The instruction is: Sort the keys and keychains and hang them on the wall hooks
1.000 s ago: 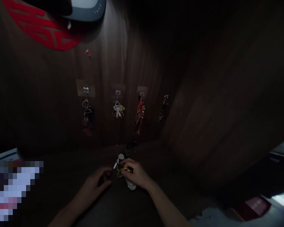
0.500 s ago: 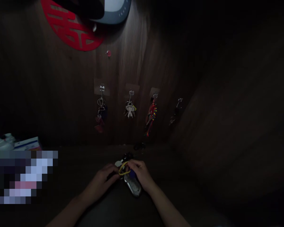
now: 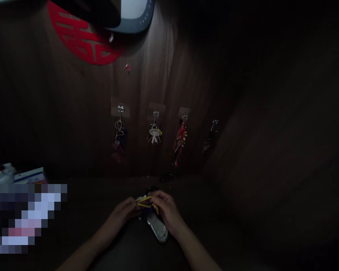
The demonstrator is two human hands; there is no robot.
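A thin yellow cord is drawn in a narrow loop between my hands. My left hand pinches its left end. My right hand holds the other side, and a short yellow piece hangs below those fingers. Just under the hands lies a silvery-grey oval object like a key fob, resting on the dark surface. Something blue and a pale round tag show partly behind the cord. Small dark items sit behind them, too dim to make out.
On the wood wall, several metal hooks hold a keyring with tags, a key bunch, a red beaded cord and dim keys. A cap hangs above by a red cutout. Bottles and a box stand left.
The yellow loop has gone from wide to narrow and stretched, and a yellow piece now shows under my right hand. My left hand has shifted slightly left. The view has tilted up a little.
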